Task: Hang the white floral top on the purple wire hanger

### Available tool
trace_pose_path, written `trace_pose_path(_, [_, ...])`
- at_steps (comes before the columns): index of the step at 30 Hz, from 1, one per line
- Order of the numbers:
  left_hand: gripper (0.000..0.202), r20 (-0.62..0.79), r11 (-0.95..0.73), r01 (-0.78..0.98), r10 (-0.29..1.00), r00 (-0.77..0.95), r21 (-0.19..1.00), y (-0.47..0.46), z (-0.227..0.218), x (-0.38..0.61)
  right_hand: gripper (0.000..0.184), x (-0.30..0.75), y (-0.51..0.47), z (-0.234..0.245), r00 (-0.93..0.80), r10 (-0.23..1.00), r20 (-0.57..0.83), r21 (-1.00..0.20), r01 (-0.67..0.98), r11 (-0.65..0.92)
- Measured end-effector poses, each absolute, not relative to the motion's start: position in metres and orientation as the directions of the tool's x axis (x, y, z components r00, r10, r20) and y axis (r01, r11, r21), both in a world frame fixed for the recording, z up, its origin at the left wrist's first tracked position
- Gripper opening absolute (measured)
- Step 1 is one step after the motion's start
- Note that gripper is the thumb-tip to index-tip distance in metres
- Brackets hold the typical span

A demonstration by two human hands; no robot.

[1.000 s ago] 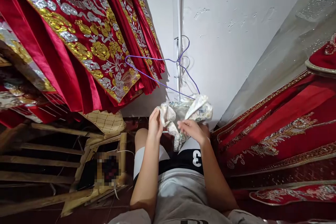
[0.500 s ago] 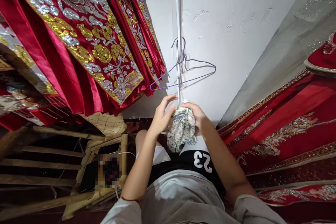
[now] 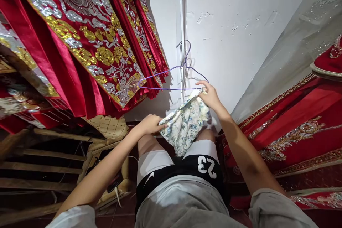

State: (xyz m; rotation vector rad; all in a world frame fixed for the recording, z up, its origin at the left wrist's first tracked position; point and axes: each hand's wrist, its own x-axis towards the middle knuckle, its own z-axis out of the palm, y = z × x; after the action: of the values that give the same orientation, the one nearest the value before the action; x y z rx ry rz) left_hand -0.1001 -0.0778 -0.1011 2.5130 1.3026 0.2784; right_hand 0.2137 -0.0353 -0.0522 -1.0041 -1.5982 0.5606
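Observation:
A pale floral garment with a gathered top edge is stretched between my hands; its exact kind I cannot tell. My left hand pinches its lower left corner. Higher up, my right hand grips the other end of that edge, at the right end of a purple wire hanger. The hanger hangs by its hook from the strip on the wall, its left end free. Whether the garment's edge is over the hanger's right end is hidden by my fingers.
Red embroidered gowns hang on the left. More red beaded clothing and a clear plastic cover line the right. A wooden chair stands at lower left. The white wall is straight ahead.
My hands have moved apart, spreading the bunched garment open. My right hand rose to the hanger's right end, and my left hand went down and left. The hanger has swung leftward.

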Motion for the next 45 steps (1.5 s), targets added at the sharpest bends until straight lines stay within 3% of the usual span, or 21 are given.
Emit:
trace_pose_path(5, [0.029,-0.084,-0.396,0.914,0.911,0.403,0.090,-0.072,-0.074,-0.120,0.046,0.197,-0.006,-0.079,-0.107,0.920,0.377,-0.846,0.365,0.389])
trace_pose_path(9, [0.035,0.047,-0.387,0.921,0.920,0.390,-0.049,-0.071,-0.055,-0.126,0.041,0.211,-0.013,-0.085,-0.086,0.921,0.379,-0.799,0.471,0.373])
trace_pose_path(13, [0.034,0.218,-0.478,0.879,0.859,0.464,0.012,-0.064,-0.043,-0.123,0.051,0.223,-0.017,-0.076,-0.051,0.885,0.462,-0.760,0.491,0.426])
trace_pose_path(17, [0.033,0.248,-0.483,0.873,0.856,0.455,0.064,-0.055,-0.043,-0.119,0.055,0.205,-0.002,-0.071,-0.126,0.915,0.382,-0.815,0.421,0.398])
trace_pose_path(23, [0.038,0.321,-0.470,0.874,0.852,0.413,0.121,-0.052,-0.055,-0.133,0.010,0.194,0.000,-0.085,0.057,0.912,0.406,-0.843,0.408,0.350])
trace_pose_path(25, [0.039,0.394,-0.509,0.848,0.817,0.421,0.148,-0.056,-0.053,-0.134,0.005,0.204,-0.013,-0.087,0.115,0.890,0.441,-0.834,0.418,0.359])
trace_pose_path(32, [0.042,0.529,-0.666,0.733,0.676,0.512,0.142,-0.065,-0.026,-0.113,0.013,0.232,-0.052,-0.059,0.205,0.792,0.575,-0.760,0.494,0.423])
trace_pose_path(41, [0.035,0.485,-0.652,0.747,0.699,0.525,0.131,-0.084,-0.015,-0.132,0.017,0.223,-0.059,-0.064,0.195,0.824,0.532,-0.764,0.532,0.367])
trace_pose_path(45, [0.028,0.565,-0.673,0.722,0.663,0.491,0.162,-0.072,0.012,-0.117,0.019,0.208,-0.065,-0.069,0.155,0.861,0.484,-0.823,0.413,0.389])
